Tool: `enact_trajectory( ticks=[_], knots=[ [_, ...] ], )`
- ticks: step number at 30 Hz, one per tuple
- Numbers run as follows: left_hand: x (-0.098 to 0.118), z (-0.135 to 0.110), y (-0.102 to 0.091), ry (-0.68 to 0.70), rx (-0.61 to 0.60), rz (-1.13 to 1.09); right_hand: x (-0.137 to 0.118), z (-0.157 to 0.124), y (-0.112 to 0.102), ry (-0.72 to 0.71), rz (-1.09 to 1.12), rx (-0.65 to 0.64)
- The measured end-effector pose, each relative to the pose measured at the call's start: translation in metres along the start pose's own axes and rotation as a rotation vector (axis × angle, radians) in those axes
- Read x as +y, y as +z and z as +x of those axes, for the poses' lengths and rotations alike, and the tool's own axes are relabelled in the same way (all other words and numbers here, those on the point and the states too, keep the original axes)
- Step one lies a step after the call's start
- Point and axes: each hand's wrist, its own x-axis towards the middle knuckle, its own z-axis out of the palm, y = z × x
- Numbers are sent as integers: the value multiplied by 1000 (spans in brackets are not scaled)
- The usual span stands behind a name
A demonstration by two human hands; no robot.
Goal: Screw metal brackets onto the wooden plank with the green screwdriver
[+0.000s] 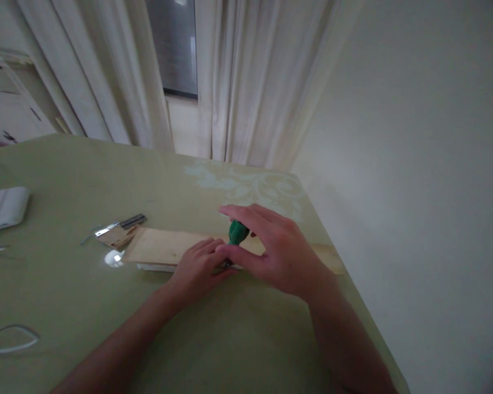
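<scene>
A flat wooden board (160, 245) lies on the green tablecloth (86, 306). My right hand (275, 251) curls around a green-handled tool (237, 232) that stands upright over the board, thumb and fingers closed on it. My left hand (199, 268) rests on the board's near edge right beside the tool's tip, fingers bent and pressed down. What lies under the tip is hidden by my fingers.
A metal hinge-like piece (121, 225) lies at the board's left end, with a shiny round spot (114, 258) below it. A white box (4, 208) sits at the far left, a white cable (12, 339) near the front left. Curtains (246, 82) hang behind; the table edge runs along the right.
</scene>
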Motion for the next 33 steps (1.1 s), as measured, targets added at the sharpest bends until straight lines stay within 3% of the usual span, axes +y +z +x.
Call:
enact_trajectory(
  ticks=[7,14,21,26,28,33],
  knots=[
    [-1,1,-2,14,-19,-4,11,-3,-20,-184,300,-94],
    [1,3,-2,-7,-11,-35,18,-2,-4,-104,157,58],
    [3,4,-2,-3,-31,-13,14,-5,-18,-198,303,-123],
    [-1,1,3,-13,-5,2,19,0,6,-182,128,160],
    [-1,0,4,-19,6,11,16,1,9,-178,84,198],
    [-1,1,1,28,-8,14,7,-5,-12,-183,183,31]
  ],
)
